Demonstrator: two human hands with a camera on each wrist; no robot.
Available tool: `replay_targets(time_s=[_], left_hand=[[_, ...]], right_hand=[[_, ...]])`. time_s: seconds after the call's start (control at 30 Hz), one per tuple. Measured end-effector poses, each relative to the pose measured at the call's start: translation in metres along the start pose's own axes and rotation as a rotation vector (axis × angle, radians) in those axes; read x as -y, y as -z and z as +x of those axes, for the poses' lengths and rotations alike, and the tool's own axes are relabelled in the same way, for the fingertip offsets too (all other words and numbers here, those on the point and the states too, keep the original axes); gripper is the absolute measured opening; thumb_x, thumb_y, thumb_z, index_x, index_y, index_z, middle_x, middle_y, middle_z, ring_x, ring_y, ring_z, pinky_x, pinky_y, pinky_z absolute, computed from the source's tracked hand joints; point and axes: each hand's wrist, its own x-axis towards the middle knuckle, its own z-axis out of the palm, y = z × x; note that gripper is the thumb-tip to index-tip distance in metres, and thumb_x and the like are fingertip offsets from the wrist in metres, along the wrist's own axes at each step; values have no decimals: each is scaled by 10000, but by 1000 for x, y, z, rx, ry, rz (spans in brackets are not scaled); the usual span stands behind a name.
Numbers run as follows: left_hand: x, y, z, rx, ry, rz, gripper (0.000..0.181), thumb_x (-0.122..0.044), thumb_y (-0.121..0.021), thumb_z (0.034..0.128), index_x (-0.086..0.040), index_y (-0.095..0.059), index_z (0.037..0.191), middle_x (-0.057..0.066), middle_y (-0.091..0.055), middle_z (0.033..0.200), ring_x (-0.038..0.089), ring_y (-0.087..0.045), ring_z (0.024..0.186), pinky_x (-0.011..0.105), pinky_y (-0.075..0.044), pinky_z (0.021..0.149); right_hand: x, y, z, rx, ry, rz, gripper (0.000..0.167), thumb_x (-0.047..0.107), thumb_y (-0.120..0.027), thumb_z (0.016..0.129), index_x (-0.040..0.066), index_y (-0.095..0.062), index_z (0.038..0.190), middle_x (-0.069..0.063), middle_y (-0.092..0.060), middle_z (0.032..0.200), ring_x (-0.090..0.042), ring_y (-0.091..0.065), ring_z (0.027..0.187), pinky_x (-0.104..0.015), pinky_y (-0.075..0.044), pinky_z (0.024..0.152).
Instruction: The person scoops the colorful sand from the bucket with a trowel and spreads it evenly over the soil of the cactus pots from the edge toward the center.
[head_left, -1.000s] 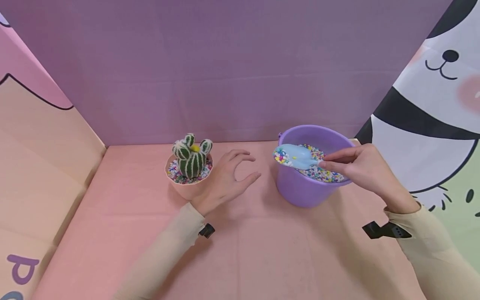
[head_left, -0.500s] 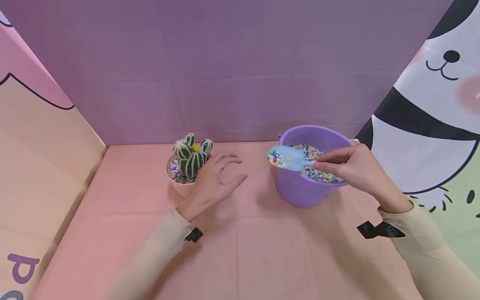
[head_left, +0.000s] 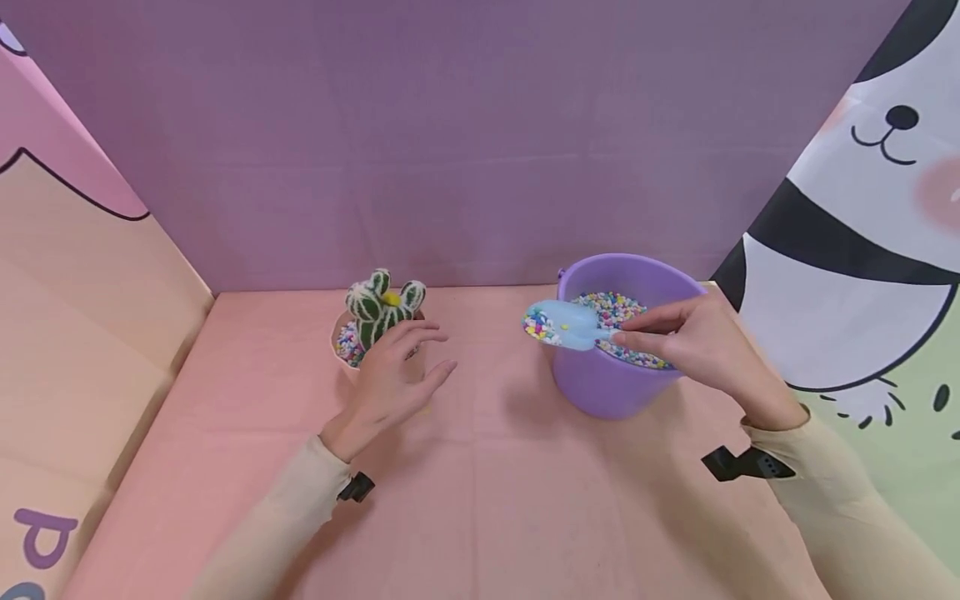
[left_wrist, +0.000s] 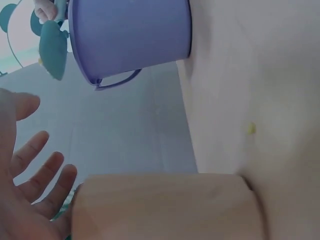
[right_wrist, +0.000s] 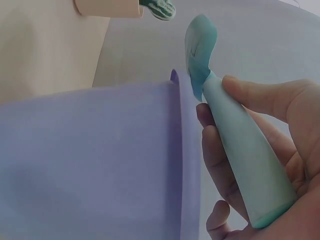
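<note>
My right hand (head_left: 701, 350) pinches the handle of a light-blue toy shovel (head_left: 577, 325). Colourful beads lie at the tip of its scoop, which is held above the left rim of a purple bucket (head_left: 603, 392). More mixed beads (head_left: 611, 308) fill part of that bucket. In the right wrist view, the thumb and fingers wrap the pale shovel handle (right_wrist: 245, 145). My left hand (head_left: 390, 379), fingers loosely bent and holding nothing, hovers in front of a potted cactus (head_left: 371, 304). The hand hides part of the peach pot (left_wrist: 165, 207); whether they touch, I cannot tell.
A pink cloth (head_left: 487, 500) covers the table. Behind it rises a purple backdrop (head_left: 480, 167), with a panda-print panel (head_left: 847, 308) on the right and a cream printed panel (head_left: 75, 333) on the left. One small yellow bead (left_wrist: 251, 128) lies on the table.
The left hand has drawn left and toward me, now overlapping the cactus pot. The right hand has carried the loaded shovel left, bringing its scoop past the bucket's left rim.
</note>
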Motion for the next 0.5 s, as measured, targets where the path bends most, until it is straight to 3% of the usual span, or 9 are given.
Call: replay_targets(time_s=[0.23,0.37,0.5], left_hand=[[15,10,-9,-114,-57,-47,240,-196,-831,918,-126,-783,1142,26,-755,1223,213,-696,1183,349,-559,976],[26,22,-14,-176,-115,-68,196,-110,-833,891,-80,-787,1079,38,-778,1126,219,-716,1093,210,-513,993],[37,34,-19,-219,-159,-64,168,-41,-835,864,-65,-787,1023,66,-786,1033,236,-719,986,172,-513,926]], right_hand=[[8,-6,5,62,-30,63,306,399,-878,886,187,-861,1108,-20,-835,1080,108,-699,886,-159,-539,716],[11,-11,6,80,-41,92,313,389,-880,886,170,-860,1108,11,-840,1022,89,-708,874,-161,-531,716],[12,-13,6,76,-17,100,290,373,-884,883,162,-863,1081,11,-841,977,35,-701,813,-190,-510,654]])
